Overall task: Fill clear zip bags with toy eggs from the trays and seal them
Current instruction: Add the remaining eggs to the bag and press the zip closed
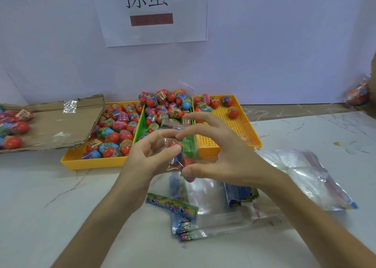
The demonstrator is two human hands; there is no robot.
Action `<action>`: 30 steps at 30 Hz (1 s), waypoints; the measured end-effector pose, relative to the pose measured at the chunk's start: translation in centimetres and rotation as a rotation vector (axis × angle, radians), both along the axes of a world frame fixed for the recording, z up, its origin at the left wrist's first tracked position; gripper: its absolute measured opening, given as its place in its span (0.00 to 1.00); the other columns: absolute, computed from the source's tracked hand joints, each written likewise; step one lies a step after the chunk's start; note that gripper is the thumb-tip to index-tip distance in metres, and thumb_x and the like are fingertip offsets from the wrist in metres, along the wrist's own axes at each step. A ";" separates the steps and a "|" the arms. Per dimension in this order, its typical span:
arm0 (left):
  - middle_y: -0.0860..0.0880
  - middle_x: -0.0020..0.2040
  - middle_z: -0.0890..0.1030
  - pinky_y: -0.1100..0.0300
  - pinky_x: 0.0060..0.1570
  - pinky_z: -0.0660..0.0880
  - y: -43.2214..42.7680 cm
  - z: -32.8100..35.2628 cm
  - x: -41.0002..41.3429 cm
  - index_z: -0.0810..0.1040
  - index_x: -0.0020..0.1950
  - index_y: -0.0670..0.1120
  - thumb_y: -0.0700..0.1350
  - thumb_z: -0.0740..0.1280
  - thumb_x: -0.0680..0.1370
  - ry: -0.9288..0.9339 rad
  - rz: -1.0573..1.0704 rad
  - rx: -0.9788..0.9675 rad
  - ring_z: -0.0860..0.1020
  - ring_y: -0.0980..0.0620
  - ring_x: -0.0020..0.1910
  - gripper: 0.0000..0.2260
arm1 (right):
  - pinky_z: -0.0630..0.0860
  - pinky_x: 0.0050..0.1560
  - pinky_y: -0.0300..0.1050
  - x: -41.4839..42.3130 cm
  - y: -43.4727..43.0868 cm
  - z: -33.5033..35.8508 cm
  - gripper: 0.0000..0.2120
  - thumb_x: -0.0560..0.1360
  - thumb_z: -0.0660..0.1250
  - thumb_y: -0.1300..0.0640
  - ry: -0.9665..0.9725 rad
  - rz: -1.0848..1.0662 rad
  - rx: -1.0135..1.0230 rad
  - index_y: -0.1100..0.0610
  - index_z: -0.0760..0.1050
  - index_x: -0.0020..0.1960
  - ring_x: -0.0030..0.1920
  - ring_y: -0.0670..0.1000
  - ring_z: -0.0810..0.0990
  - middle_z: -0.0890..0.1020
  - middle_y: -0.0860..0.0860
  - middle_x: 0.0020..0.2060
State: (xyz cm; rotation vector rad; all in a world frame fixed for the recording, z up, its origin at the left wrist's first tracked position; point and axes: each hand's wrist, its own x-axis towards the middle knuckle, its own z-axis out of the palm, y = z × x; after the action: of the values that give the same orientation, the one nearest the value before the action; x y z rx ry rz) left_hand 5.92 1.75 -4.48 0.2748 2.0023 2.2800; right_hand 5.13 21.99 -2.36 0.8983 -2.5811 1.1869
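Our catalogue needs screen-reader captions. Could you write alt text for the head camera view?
The left hand and right hand hold a small clear zip bag with red toy eggs in it above a white table. Behind stand three egg trays: a full yellow tray, a green tray and a sparsely filled orange tray. Empty bags lie near the wrists.

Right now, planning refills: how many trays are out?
3, side by side: left yellow tray, green tray in the middle, right yellow tray. The green one is partly covered.

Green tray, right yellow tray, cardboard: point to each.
green tray (141, 128), head view, left inner wall
right yellow tray (221, 113), head view, bare perforated floor
cardboard (46, 125), head view, flat middle
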 end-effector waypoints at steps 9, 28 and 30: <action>0.46 0.43 0.84 0.56 0.35 0.82 -0.3 -0.1 -0.2 0.84 0.48 0.51 0.45 0.74 0.66 0.069 0.172 0.033 0.84 0.47 0.42 0.11 | 0.83 0.50 0.49 -0.4 -1.1 -1.4 0.20 0.72 0.77 0.46 -0.356 -0.045 -0.239 0.41 0.75 0.62 0.48 0.44 0.84 0.80 0.42 0.56; 0.49 0.42 0.85 0.63 0.36 0.80 0.2 -0.2 -0.1 0.83 0.48 0.45 0.37 0.71 0.75 0.039 0.127 -0.066 0.84 0.52 0.42 0.05 | 0.84 0.41 0.53 -0.4 -1.0 -1.1 0.11 0.72 0.78 0.60 -0.308 -0.036 -0.359 0.52 0.82 0.51 0.41 0.54 0.85 0.85 0.51 0.42; 0.48 0.43 0.85 0.62 0.36 0.80 0.2 -0.4 -0.1 0.83 0.48 0.45 0.35 0.70 0.76 0.039 0.135 -0.066 0.84 0.51 0.43 0.06 | 0.82 0.36 0.46 -0.3 -1.2 -1.1 0.08 0.73 0.77 0.61 -0.298 -0.049 -0.378 0.53 0.82 0.50 0.39 0.51 0.85 0.84 0.52 0.41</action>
State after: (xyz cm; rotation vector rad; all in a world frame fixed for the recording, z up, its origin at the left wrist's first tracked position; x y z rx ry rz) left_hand 5.81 1.96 -4.85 0.1854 2.1728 2.2972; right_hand 4.87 20.83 -3.48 0.6129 -2.4338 1.8323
